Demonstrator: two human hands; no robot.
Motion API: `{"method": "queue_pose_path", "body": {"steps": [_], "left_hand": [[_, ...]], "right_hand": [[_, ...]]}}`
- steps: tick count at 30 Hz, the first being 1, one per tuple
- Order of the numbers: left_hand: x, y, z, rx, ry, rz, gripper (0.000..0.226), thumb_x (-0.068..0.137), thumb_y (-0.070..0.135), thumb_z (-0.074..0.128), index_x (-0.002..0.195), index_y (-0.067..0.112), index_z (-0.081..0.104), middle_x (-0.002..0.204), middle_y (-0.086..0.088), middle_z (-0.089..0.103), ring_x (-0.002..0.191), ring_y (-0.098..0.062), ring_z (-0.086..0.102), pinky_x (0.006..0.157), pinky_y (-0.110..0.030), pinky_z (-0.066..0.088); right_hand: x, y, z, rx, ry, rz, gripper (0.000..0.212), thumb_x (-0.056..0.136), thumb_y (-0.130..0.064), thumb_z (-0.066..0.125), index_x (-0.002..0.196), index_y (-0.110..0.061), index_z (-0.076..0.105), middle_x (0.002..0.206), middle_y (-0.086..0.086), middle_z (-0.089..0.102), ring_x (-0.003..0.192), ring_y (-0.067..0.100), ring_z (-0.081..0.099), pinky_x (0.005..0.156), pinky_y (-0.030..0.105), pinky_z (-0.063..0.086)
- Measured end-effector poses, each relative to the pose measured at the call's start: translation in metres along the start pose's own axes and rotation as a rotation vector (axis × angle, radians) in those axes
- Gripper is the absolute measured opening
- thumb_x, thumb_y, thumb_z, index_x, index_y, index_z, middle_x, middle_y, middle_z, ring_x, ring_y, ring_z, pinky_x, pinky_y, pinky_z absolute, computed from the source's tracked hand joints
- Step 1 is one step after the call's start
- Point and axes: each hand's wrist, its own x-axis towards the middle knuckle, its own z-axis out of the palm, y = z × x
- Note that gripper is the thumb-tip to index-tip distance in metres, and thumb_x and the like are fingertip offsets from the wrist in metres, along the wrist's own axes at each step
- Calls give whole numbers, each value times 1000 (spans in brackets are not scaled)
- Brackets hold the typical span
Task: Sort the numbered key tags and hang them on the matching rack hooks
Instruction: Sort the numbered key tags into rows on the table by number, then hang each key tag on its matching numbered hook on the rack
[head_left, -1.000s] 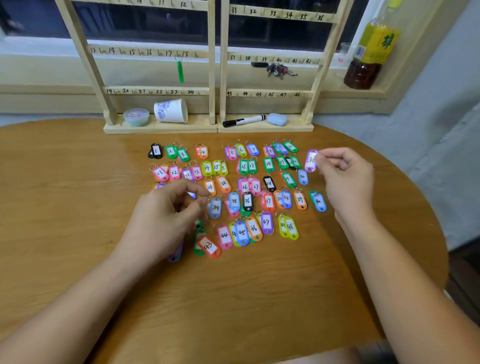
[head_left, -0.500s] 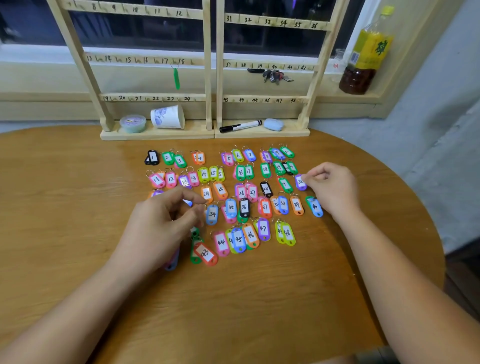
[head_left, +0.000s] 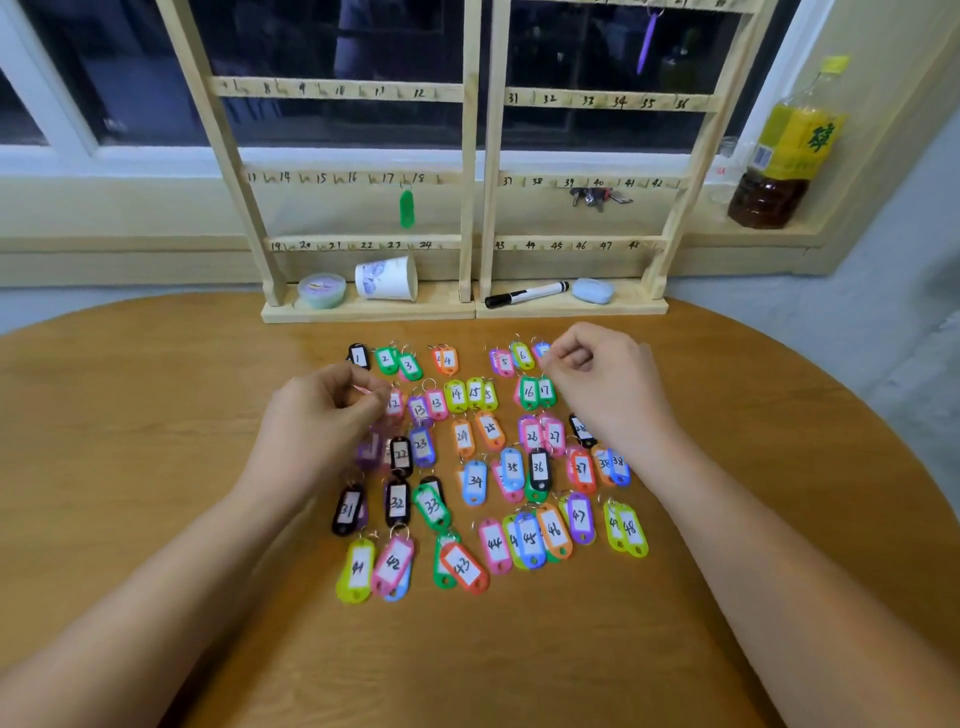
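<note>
The left hand (head_left: 322, 415) has its fingertips drawn together at the left end of the tags (head_left: 475, 480), but blur hides whether it pinches one. The right hand (head_left: 608, 384) is curled, and I cannot tell if it holds anything. The tags lie in numbered rows on the table (head_left: 156, 467), just in front of the rack (head_left: 472, 208). A green tag (head_left: 407, 208) hangs on the rack near 18, and keys (head_left: 595, 197) hang near 40.

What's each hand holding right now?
Left hand: fingers curled at a pink tag; grip cannot be told, blurred.
Right hand: fingers curled, nothing visible in it.
</note>
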Motion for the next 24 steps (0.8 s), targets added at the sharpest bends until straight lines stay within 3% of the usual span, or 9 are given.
{"method": "queue_pose_path", "body": {"steps": [2,4,6,8,11,14,18,24], "left_hand": [[24,-6,-8,53,46,-15,10,97,23,70,90,26,76,76,6,78,68,-16,75,70,-48,66],[48,-12,-15,96,72,-28,6,94,26,73,89,29,76,79,9,77,73,-14,76,71,-50,65],[67,-16,-18,119,83,-37,4,94,28,76,90,29,75,81,9,76,73,-10,74,69,-43,64],[83,-18,-20,193,94,-24,5,92,30,77,93,28,73,84,10,74,75,-7,71,66,-34,59],[104,-23,-22,337,51,-10,26,89,46,81,105,30,69,95,11,69,84,-7,64,63,-30,48],[120,-30,-20,438,-33,-31,44,85,57,81,115,30,63,99,11,67,90,-12,64,69,-32,49],[136,-40,-16,499,-60,-16,45,83,56,82,113,27,65,97,10,67,94,-15,63,81,-35,53],[152,-37,-17,557,-109,-63,32,83,48,85,97,28,66,88,13,65,82,-12,59,61,-26,43]], "right_hand": [[9,-17,19,19,-47,-15,13,94,-23,74,81,-25,73,69,-10,67,64,-3,59,58,17,41],[21,-33,38,26,-76,-39,15,94,-24,74,79,-24,72,66,-11,66,63,-3,59,56,16,40],[34,-48,58,34,-110,-57,15,94,-23,74,79,-24,72,65,-11,64,62,-3,59,54,12,37],[47,-60,78,38,-132,-68,16,94,-24,74,78,-25,70,64,-11,64,61,1,59,57,20,40],[65,-73,104,25,-140,-79,17,92,-24,74,76,-24,69,63,-10,62,63,3,60,62,25,45],[77,-81,125,2,-165,-91,15,92,-24,73,77,-25,69,65,-10,63,67,5,62,69,29,56],[88,-86,147,-20,-241,-102,12,92,-23,74,81,-26,70,70,-11,65,73,6,64,72,33,59],[104,-92,166,-54,-307,-119,15,89,-17,72,77,-25,71,66,-10,66,74,9,64,79,36,59]]}}
